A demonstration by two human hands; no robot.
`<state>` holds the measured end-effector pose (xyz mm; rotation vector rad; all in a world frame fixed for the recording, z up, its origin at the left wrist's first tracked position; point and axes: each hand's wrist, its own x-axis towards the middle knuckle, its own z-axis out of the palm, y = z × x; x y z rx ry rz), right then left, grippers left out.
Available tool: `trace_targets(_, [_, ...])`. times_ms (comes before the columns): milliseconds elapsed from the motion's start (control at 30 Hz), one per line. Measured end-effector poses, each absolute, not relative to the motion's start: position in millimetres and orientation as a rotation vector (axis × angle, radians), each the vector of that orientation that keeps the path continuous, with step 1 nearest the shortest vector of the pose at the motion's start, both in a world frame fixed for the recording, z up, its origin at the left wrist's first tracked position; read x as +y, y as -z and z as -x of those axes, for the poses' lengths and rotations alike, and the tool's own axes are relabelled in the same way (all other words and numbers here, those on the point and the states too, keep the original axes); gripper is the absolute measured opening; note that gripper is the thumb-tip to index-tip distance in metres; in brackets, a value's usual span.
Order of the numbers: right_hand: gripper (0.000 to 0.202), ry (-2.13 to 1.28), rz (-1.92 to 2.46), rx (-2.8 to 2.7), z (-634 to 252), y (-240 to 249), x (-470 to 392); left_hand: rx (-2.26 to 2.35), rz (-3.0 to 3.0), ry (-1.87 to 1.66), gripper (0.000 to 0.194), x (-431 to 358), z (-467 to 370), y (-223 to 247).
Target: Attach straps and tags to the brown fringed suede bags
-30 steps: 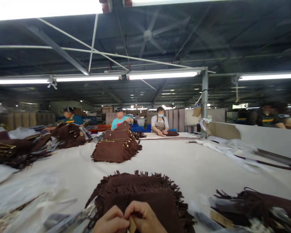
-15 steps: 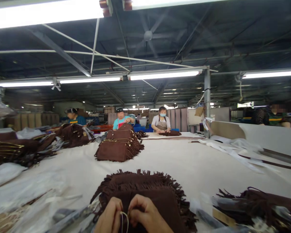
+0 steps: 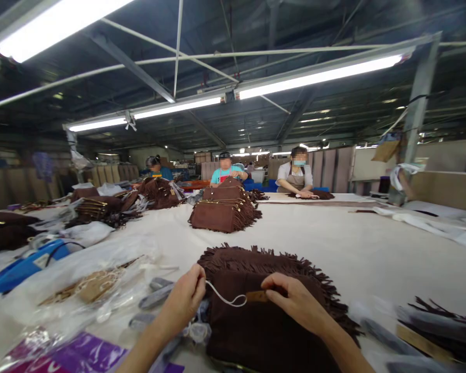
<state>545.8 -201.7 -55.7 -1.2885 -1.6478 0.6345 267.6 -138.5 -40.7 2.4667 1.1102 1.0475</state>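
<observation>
A brown fringed bag (image 3: 248, 331) lies flat on the table before me, with more fringed brown material behind it. Over its left edge, my left hand (image 3: 190, 290) is closed in a pinch on a white cord (image 3: 227, 300). The cord sags in a loop towards a small tan tag (image 3: 256, 296). My right hand (image 3: 285, 292) pinches the tag's right end between thumb and fingers, just above the bag. Whether the cord passes through the tag cannot be made out.
A stack of fringed bags (image 3: 221, 210) stands further back on the white table (image 3: 314, 228). Plastic bags, loose tags (image 3: 93, 287), a purple package (image 3: 89, 352) and a blue object (image 3: 31, 264) lie left. Wrapped pieces (image 3: 423, 342) lie right. Several co-workers (image 3: 295, 173) are across the table.
My hands have moved apart, and the cord now stretches between them with the tan tag showing. The view has turned left and down, bringing the purple package and blue object into sight.
</observation>
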Motion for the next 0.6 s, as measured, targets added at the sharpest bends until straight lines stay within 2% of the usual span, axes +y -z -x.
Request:
trace_targets(67, [0.020, -0.549, 1.231, -1.572, -527, 48, -208, 1.043, -2.508, -0.960, 0.016, -149, -280, 34])
trace_targets(200, [0.044, -1.149, 0.899, -1.350, -480, 38, -222, 0.999, -2.641, -0.777, 0.010, -165, -305, 10])
trace_targets(267, [0.039, -1.302, 0.839, -1.302, -469, 35, -226, 0.976, -2.668, -0.747, 0.010, -170, -311, 0])
trace_targets(333, [0.034, -1.308, 0.890, -1.313, -473, 34, -228, 0.950, -2.654, -0.775, 0.011, -173, -311, -3])
trace_targets(433, [0.036, -1.362, 0.910, -1.351, -499, 29, -230, 0.865, -2.647, -0.703, 0.005, -177, -300, 10])
trace_targets(533, [0.036, -1.450, 0.821, -1.302, -527, 22, -236, 0.670, -2.772, -0.428, 0.029, -180, -285, 39])
trace_targets(600, [0.036, -1.423, 0.784, -1.245, -537, 18, -240, 0.611, -2.866, -0.282, 0.030, -179, -277, 60])
